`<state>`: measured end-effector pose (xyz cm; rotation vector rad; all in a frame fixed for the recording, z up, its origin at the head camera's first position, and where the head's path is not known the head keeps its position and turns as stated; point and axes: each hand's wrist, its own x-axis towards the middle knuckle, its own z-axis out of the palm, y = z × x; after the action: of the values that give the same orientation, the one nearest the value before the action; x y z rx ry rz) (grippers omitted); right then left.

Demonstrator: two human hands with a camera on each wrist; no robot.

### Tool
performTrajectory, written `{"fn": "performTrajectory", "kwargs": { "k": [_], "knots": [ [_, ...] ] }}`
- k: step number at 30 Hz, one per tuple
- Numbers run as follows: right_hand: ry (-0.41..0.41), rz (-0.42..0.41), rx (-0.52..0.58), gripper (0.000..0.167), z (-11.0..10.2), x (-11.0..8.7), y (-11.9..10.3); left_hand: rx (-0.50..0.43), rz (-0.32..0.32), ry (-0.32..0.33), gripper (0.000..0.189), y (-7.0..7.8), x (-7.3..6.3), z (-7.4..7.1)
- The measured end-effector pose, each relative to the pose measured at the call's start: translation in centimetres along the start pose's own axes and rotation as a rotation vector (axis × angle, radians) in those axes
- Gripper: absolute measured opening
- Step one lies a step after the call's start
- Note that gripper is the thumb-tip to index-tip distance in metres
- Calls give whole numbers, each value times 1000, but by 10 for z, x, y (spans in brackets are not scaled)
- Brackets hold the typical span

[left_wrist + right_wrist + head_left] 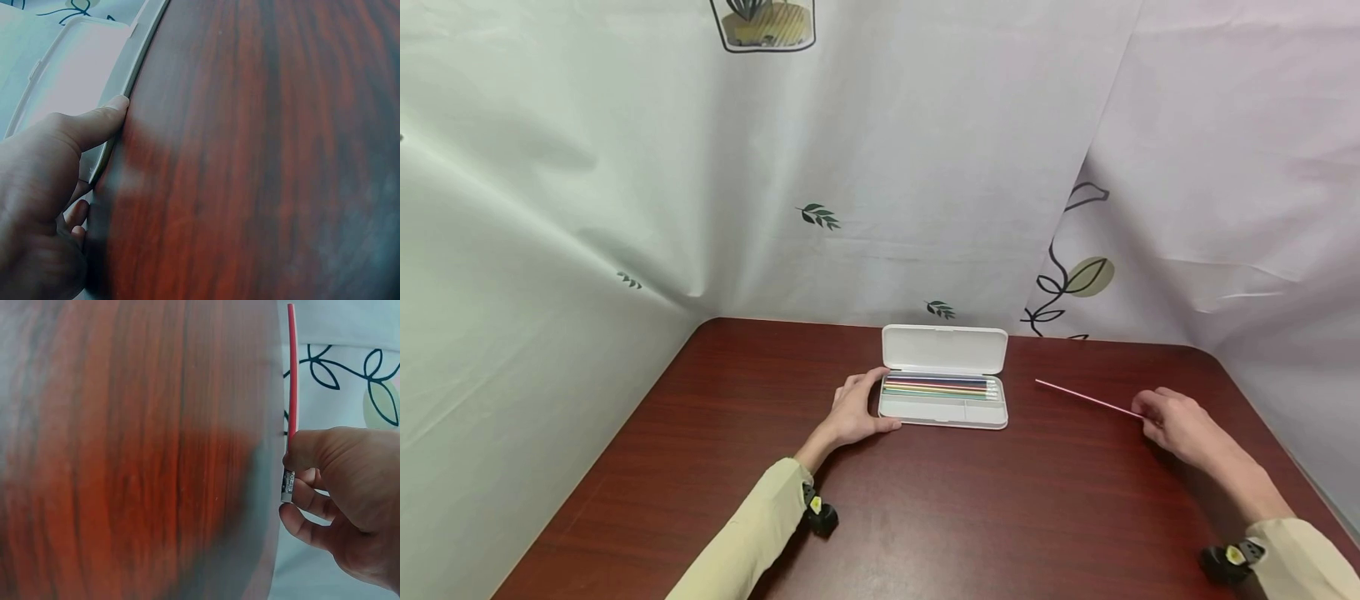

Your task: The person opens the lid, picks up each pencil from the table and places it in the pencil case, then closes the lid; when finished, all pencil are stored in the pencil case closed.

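Note:
A white pencil case lies with its lid raised at the back. Several colored pencils rest side by side in its rear compartment. My left hand holds the case's left end, thumb on the front edge and index finger by the back corner; in the left wrist view the thumb presses along the rim. Off to the right, my right hand pinches a red pencil near its end with thumb and fingers. The pencil's far end points left toward the case.
The dark reddish wooden table reaches back to a pale curtain printed with leaves, which hangs close behind the case. Each wrist wears a small black device, such as the left one.

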<state>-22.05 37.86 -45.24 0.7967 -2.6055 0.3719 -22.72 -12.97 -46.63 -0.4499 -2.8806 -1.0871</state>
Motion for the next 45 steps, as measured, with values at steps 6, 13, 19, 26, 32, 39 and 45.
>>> {"fn": "performTrajectory", "kwargs": {
  "k": [6,13,19,26,32,39,45],
  "knots": [
    [29,-30,1,34,-2,5,-5,5,6,1,88,-1,1,0],
    [40,-45,31,33,-2,12,-12,7,8,1,88,-2,2,1],
    [45,-58,43,33,-1,19,-17,10,14,2,88,-2,2,1],
    [49,-95,70,32,3,30,-26,12,19,6,88,-2,2,0],
    [24,-112,97,29,6,41,-36,16,20,7,88,-3,2,1],
    [15,-138,119,29,10,55,-49,17,24,9,88,-3,2,1],
    [-28,-138,127,27,13,68,-63,12,21,7,87,-3,2,1]
  ]
}}
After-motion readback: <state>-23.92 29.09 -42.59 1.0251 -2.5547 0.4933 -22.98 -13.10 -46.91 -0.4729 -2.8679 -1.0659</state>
